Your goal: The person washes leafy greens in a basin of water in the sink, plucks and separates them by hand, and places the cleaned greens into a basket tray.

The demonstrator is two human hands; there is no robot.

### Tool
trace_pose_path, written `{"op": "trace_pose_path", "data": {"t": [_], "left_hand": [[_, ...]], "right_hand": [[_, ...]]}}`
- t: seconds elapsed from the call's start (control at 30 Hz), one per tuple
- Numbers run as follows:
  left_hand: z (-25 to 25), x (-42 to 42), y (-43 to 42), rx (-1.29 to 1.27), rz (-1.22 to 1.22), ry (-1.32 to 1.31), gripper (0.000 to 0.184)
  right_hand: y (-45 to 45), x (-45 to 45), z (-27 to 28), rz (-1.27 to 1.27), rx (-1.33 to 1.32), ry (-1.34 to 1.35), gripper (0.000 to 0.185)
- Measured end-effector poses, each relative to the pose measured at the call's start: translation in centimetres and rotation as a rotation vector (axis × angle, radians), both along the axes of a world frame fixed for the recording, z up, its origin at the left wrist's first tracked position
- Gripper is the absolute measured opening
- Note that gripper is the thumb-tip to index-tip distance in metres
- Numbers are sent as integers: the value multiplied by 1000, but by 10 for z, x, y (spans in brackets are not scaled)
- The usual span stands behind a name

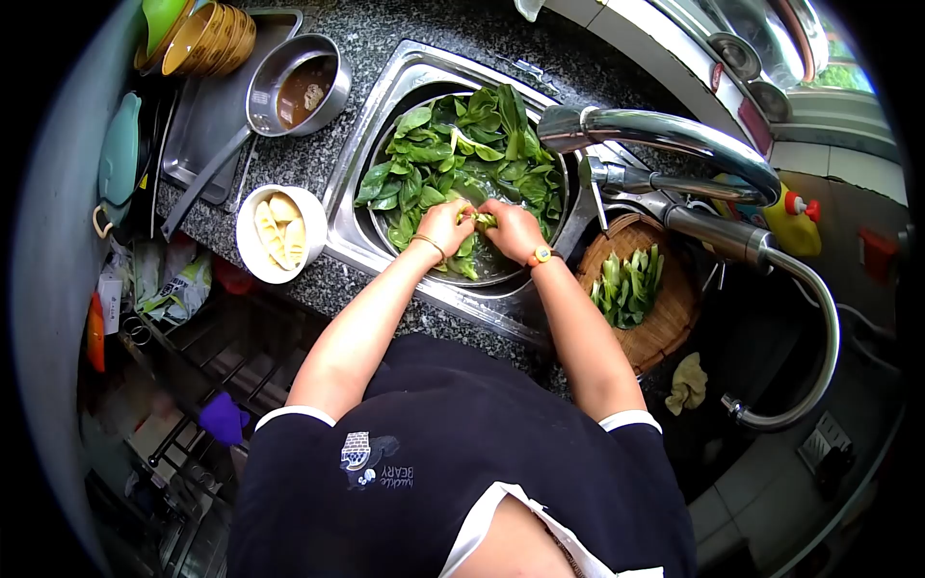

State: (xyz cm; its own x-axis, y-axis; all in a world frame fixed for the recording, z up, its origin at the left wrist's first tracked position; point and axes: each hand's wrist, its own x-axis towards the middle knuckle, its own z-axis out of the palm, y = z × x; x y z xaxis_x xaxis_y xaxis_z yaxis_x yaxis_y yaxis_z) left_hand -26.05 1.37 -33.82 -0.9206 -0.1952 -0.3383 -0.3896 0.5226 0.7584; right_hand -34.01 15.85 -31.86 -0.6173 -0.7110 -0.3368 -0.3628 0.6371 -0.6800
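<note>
A large round metal basin (395, 234) stands in the steel sink (339, 207), filled with leafy greens (412, 164) and some water. Over its near side, my left hand (445, 229) and my right hand (511, 231) are close together, fingers bent round the pale green stems of one piece of greens between them. The left wrist wears a thin bracelet, the right an orange-and-yellow band. Right of the sink, a woven basket (674, 306) holds a small pile of greens (628, 287).
A chrome faucet (674, 130) arches over the sink's right side. To the left are a white bowl (310, 214) of pale yellow pieces, a saucepan (260, 101) with brown liquid, a metal tray (198, 130) and stacked bowls (217, 40). A cloth (687, 383) lies right of the basket.
</note>
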Motion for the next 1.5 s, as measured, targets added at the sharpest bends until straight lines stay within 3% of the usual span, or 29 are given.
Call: {"op": "trace_pose_path", "data": {"t": [0.17, 0.3, 0.43, 0.53, 0.57, 0.63, 0.67, 0.73, 0.83, 0.93, 1.03, 1.1, 1.17, 1.33, 1.43, 1.5], "left_hand": [[7, -1, 1, -154, -147, 54, 18], [2, -1, -3, -245, -230, -90, 20], [9, -2, 0, -260, -224, -236, 22], [-2, -2, -5, -171, -132, -213, 21], [-4, -1, -8, -174, -130, -215, 21], [-8, 0, -11, 79, -24, -86, 23], [1, 0, -10, 95, 5, -93, 24], [-5, 3, -7, 133, 8, -69, 23], [7, 2, -5, 150, 11, -68, 22], [7, 5, -5, 132, 101, 30, 19], [4, 7, -8, 199, 48, 6, 18], [13, 4, -11, 173, 7, -39, 18], [12, 2, -13, 82, -46, -75, 17], [3, 3, -18, 174, 28, -81, 15], [11, 0, -11, 205, 11, 17, 13], [16, -2, -11, -21, -132, 202, 13]], "right_hand": [[-3, -3, -7, -17, 121, -1, 25], [-13, -1, 6, 59, 300, -92, 26], [-10, -7, -24, -17, 353, -88, 24], [-11, -11, -34, -620, -196, -722, 20], [-6, -13, -37, -592, -307, -803, 19], [-5, -14, -8, -582, -247, -888, 18], [-1, -11, -8, -585, -242, -889, 18], [1, -6, -10, -349, -212, -660, 21], [-2, -5, -11, -304, -189, -685, 24], [-9, 4, -6, -438, -353, -794, 21], [-9, 1, -9, -404, -205, -809, 19], [-6, 3, -23, -370, -168, -747, 17], [-3, 3, -27, -309, -313, -628, 14], [-5, 5, -18, -457, -342, -887, 23], [-12, 11, -20, -448, -354, -863, 20], [-13, 10, -15, -475, -366, -898, 17]]}}
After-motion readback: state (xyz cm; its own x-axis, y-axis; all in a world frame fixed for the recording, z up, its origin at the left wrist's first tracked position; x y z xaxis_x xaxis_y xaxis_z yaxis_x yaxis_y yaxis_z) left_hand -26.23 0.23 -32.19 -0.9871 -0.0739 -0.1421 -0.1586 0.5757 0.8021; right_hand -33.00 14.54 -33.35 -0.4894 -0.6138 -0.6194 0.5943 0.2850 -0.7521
